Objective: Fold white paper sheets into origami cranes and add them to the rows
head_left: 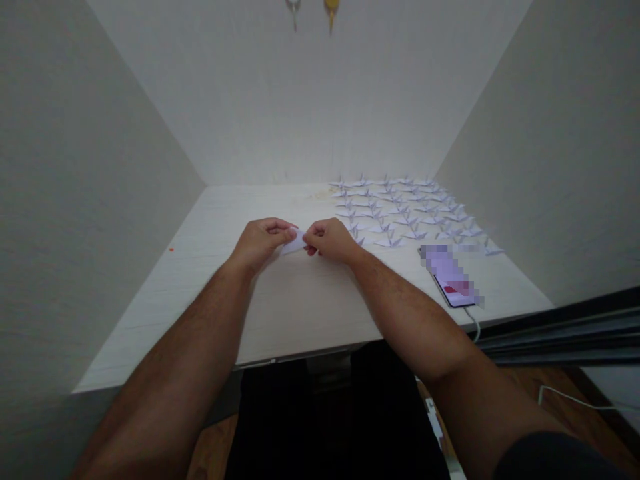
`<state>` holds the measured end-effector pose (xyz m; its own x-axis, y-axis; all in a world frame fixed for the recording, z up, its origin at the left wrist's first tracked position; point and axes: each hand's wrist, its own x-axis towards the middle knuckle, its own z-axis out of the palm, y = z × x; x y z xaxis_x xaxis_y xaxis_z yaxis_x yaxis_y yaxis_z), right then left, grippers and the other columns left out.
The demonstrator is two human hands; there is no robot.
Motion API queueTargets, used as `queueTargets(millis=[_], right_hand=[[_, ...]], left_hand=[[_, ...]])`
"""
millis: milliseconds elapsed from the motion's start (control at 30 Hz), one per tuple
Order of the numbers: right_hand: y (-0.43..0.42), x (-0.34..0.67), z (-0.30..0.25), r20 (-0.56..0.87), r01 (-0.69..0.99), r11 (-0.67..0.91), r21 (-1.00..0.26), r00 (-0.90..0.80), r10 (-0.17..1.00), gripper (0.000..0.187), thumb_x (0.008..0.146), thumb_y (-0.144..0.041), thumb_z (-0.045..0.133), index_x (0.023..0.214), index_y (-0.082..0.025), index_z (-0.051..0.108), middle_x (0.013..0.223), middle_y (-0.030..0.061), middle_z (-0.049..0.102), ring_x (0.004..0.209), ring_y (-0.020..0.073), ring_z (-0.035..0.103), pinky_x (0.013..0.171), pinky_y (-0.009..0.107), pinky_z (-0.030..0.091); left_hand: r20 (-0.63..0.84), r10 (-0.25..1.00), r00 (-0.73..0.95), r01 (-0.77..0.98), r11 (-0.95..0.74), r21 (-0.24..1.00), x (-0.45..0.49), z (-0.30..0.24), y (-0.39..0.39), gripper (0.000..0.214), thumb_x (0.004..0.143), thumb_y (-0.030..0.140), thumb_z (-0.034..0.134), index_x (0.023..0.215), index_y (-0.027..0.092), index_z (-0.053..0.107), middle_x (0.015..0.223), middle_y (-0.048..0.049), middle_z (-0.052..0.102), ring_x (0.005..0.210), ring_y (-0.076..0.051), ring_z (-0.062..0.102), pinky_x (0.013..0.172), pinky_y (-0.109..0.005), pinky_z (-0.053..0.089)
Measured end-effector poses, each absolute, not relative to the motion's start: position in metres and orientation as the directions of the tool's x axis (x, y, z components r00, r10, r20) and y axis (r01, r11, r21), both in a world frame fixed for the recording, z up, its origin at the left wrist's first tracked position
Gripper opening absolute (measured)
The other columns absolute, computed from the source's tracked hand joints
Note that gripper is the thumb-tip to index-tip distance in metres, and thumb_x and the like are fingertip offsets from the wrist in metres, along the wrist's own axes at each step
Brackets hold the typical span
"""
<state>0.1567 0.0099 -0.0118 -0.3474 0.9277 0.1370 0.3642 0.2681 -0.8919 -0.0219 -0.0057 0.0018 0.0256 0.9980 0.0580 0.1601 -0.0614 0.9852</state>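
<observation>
A small folded piece of white paper is held between my two hands, just above the white table. My left hand pinches its left side, thumb on top. The fingers of my right hand are closed on its right end. Part of the paper is hidden behind the fingers. To the right of my right hand stand rows of several white paper cranes, the nearest ones close to my right wrist.
A phone with its screen lit lies on the right of the table, a white cable running off the front edge. A small red bit lies at the left. Walls enclose the back and both sides; two hooks hang above.
</observation>
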Motion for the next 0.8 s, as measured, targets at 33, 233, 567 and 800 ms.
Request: queueTargets(millis=[33,233,567,800], right_hand=[[0.0098,0.1569,-0.0112,0.141,0.37,0.273,-0.888,-0.346,0.928,0.015,0.079,-0.021,0.059,0.073,-0.012,0.069,0.062,0.0033,0.07,0.052,0.0072,0.061,0.052,0.015,0.045],[0.0093,0.1579,-0.0081,0.173,0.418,0.311,-0.853,-0.337,0.926,0.017,0.08,-0.023,0.058,0.074,-0.013,0.07,0.061,0.0032,0.069,0.051,0.0075,0.059,0.052,0.016,0.044],[0.0081,0.158,-0.0099,0.108,0.393,0.26,-0.882,-0.368,0.924,0.014,0.079,-0.022,0.059,0.073,-0.012,0.068,0.067,0.0054,0.072,0.052,0.0078,0.061,0.047,0.015,0.044],[0.0098,0.1568,-0.0121,0.085,0.331,0.21,-0.92,-0.354,0.932,0.01,0.078,-0.021,0.06,0.073,-0.013,0.064,0.067,0.0053,0.072,0.051,0.0089,0.062,0.042,0.015,0.044]], left_hand=[[0.037,0.999,0.036,0.149,-0.042,0.988,-0.022,0.0019,-0.0059,0.027,0.058,0.029,0.08,0.078,0.015,0.072,0.064,-0.0028,0.067,0.054,-0.011,0.053,0.053,-0.025,0.039],[-0.062,0.996,0.059,0.193,0.05,0.98,-0.0214,-0.0015,-0.0061,0.02,0.056,0.029,0.078,0.066,0.017,0.065,0.055,0.0014,0.059,0.045,-0.008,0.044,0.045,-0.023,0.03],[-0.004,1.0,0.009,0.334,0.0,0.943,-0.0196,-0.0023,-0.0069,0.016,0.064,0.031,0.072,0.067,0.016,0.066,0.055,0.0016,0.057,0.046,-0.008,0.043,0.046,-0.024,0.029],[0.039,0.999,-0.023,0.312,-0.03,0.95,-0.0159,0.0014,-0.0098,0.017,0.063,0.031,0.074,0.066,0.015,0.067,0.057,0.0008,0.059,0.048,-0.009,0.044,0.048,-0.024,0.031]])
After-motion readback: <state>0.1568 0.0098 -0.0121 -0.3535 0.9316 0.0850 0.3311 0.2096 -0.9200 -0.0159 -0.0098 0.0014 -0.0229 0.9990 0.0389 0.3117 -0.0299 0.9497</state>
